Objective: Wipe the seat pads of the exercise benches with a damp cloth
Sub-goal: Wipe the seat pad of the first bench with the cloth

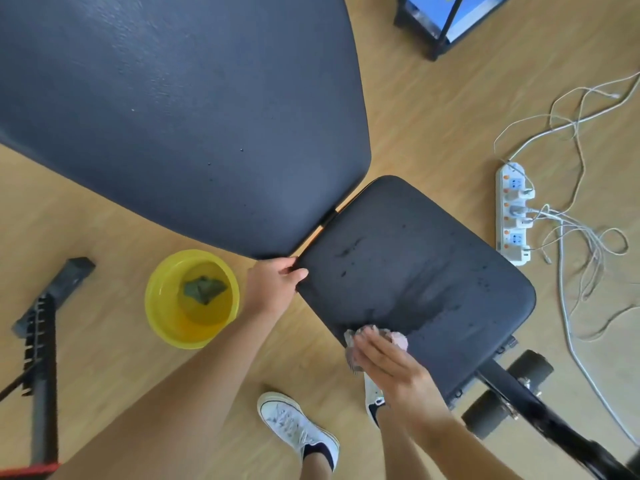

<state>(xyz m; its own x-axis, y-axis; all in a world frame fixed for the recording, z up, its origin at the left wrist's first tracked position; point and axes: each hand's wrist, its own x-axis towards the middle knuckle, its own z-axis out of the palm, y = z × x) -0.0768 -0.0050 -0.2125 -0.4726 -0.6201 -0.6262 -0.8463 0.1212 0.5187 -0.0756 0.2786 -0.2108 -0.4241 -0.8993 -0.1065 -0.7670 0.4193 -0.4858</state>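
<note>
A black seat pad lies in the middle of the view, streaked with wet marks and droplets. Above it rises the large dark back pad. My right hand presses a pinkish damp cloth flat onto the pad's near edge, fingers spread over it. My left hand grips the pad's left corner, thumb on top.
A yellow basin of water with a green cloth in it stands on the wooden floor at the left. A white power strip with tangled cables lies at the right. Black bench frames and foam rollers flank me; my white shoes are below.
</note>
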